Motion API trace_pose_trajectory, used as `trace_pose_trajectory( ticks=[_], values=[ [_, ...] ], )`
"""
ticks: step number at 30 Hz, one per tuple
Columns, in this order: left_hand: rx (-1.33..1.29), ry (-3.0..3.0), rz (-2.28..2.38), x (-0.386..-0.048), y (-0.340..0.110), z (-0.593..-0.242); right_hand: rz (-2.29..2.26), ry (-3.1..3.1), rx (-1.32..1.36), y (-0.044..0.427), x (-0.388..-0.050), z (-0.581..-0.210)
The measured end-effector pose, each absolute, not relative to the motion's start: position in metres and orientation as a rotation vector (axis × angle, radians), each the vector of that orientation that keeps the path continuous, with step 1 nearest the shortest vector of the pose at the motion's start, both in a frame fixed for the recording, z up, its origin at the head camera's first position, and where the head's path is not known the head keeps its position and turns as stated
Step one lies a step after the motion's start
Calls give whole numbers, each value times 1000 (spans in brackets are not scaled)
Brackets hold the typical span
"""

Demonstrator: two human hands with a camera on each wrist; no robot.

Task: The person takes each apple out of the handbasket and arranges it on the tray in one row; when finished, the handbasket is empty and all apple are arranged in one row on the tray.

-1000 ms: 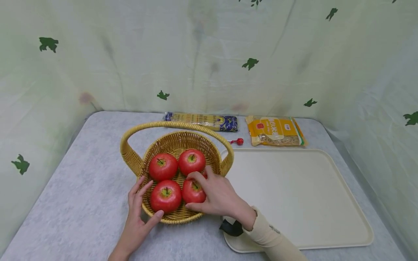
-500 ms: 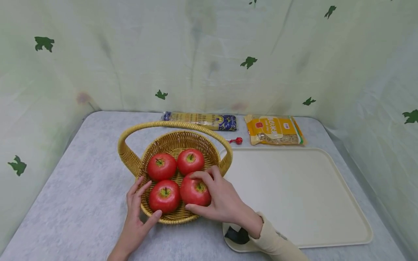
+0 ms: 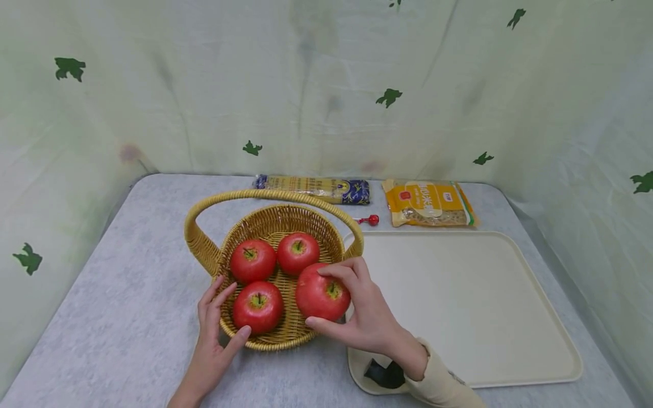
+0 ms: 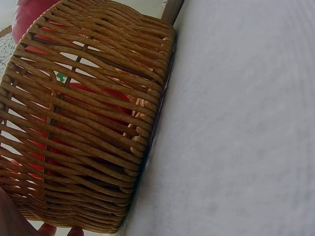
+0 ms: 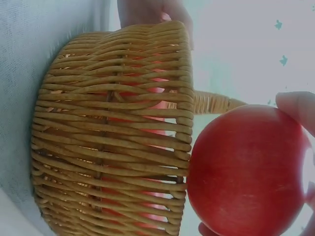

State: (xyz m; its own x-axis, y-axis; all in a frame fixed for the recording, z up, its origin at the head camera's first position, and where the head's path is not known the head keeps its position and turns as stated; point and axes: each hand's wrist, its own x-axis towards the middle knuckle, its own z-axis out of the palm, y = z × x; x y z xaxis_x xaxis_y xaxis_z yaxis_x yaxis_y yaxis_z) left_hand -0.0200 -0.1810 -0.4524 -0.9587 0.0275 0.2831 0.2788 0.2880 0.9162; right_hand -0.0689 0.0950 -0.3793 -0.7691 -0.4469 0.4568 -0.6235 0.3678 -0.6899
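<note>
The left hand is spread wide against the wicker basket, fingertips at the rim and thumb well apart from them; the left wrist view cuts most of it off. Between that thumb and fingers sits a front apple; beyond it lies a rear apple, with a third apple to the right. The right hand pinches a fourth apple between thumb and fingers over the basket's right side; some fingertips are hidden, and whether apple and rim touch is unclear. Right of this grip lies the tray.
</note>
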Motion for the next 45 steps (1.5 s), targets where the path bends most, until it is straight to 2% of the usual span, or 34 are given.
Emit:
trace_pose_trajectory(
  ticks=[18, 30, 45],
  values=[
    [-287, -2342, -1730, -20, -182, -452, 1479, -2242, 827, 134, -61, -375],
    [-289, -2344, -1733, -20, -182, -451, 1458, -2280, 560, 165, -69, -388],
    [-254, -2342, -1732, -21, -182, -455, 1244, -2535, 305, 179, -79, -414]
  ],
)
